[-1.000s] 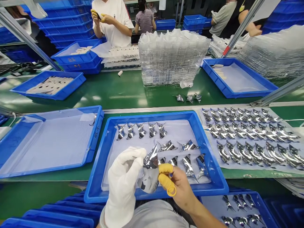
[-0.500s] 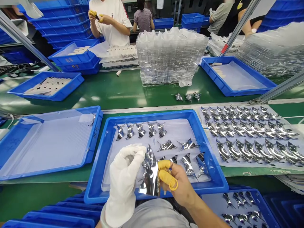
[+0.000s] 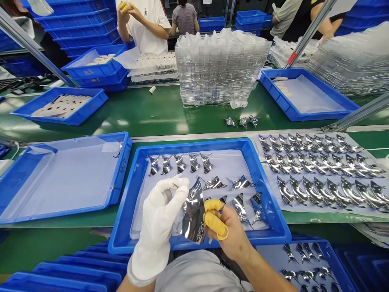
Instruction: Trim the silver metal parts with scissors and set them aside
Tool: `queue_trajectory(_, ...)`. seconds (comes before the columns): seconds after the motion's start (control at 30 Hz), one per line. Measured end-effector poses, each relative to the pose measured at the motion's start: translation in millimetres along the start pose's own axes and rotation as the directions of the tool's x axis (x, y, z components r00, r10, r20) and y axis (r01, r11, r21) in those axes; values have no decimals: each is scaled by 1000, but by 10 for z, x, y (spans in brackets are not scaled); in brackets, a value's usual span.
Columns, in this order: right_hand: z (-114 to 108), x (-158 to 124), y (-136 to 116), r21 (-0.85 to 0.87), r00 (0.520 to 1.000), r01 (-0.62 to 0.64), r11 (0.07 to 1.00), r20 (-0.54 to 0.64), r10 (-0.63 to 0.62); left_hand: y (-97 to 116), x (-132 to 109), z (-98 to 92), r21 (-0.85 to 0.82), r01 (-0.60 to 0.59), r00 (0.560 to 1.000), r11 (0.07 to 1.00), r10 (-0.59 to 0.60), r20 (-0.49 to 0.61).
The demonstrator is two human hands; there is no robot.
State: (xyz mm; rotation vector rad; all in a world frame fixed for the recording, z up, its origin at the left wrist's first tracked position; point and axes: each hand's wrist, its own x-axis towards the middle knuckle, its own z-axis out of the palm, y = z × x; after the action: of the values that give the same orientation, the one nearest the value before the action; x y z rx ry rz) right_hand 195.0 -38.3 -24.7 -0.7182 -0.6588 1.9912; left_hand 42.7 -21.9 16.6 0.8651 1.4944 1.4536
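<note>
A curved, mirror-bright chrome piece (image 3: 193, 217) with a pointed upper corner is held up above the blue tray in front of me. My left hand (image 3: 161, 219), in a white glove, pinches its left edge between thumb and fingers. On the opposite edge, my right hand (image 3: 223, 225) grips it with yellow finger cots on thumb and forefinger. Something thin and dark also shows in the right hand, its kind unclear. Beneath, the blue tray (image 3: 275, 211) is lined with white sheet and carries several smaller-looking chrome pieces (image 3: 241, 207), some hidden behind my hands.
Rows of chrome pieces (image 3: 322, 162) lie on white sheeting at right. A lined blue tray (image 3: 63, 178) stands at left. Across the green bench are stacked clear trays (image 3: 219, 73) and three loose chrome pieces (image 3: 242, 122). A co-worker (image 3: 146, 24) stands opposite. A metal post (image 3: 313, 32) slants at right.
Between my hands the chrome piece has turned slightly, so its reflections are darker and marks show near its lower right. The co-worker's hands opposite have risen. My view has shifted a little.
</note>
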Motion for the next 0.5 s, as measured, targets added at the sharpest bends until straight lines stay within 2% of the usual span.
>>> queue_trajectory(0.3, 37, -21, -57, -14, 998, 56, 998, 9, -55, -45, -4, -2, -53, 104, 994, 993, -102, 38)
queue_trajectory(0.4, 71, -29, -85, 2, 999, 37, 999, -12, -37, -49, -8, 30, -29, 123, 991, 992, -121, 61)
queue_trajectory(0.5, 123, -18, -115, 51, 998, -5, 999, -68, 8, -57, -41, 78, 41, 50, 997, 998, -52, 52)
